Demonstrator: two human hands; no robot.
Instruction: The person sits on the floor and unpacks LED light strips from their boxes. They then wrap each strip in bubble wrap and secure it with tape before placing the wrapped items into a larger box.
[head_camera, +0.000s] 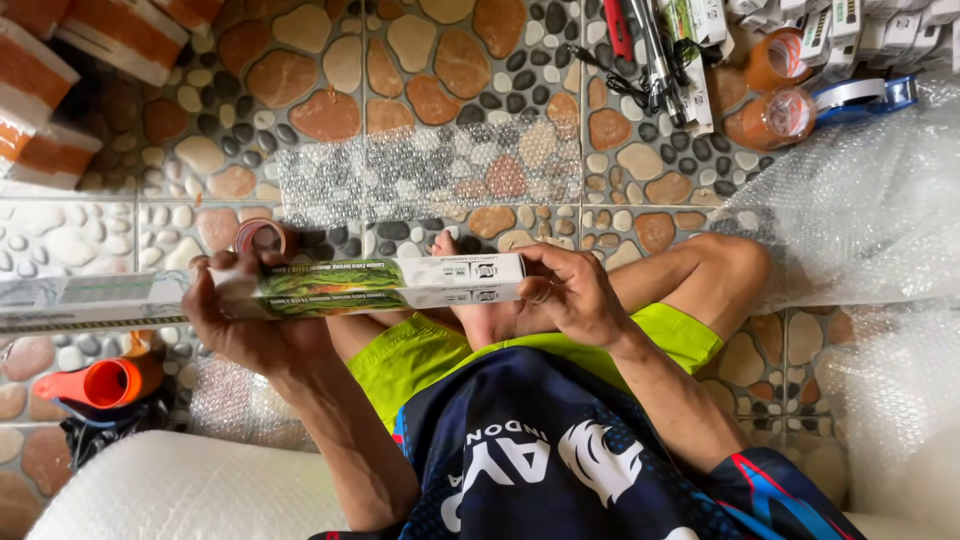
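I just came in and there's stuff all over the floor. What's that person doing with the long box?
A person sits cross-legged on a pebble-patterned tile floor, holding a long, narrow box level over their lap. The left hand grips one end and the right hand grips the other. A cut strip of bubble wrap lies flat on the floor just in front. A roll of brown tape sits near the left hand, more tape rolls lie farther off, and a big bubble wrap sheet is to the right.
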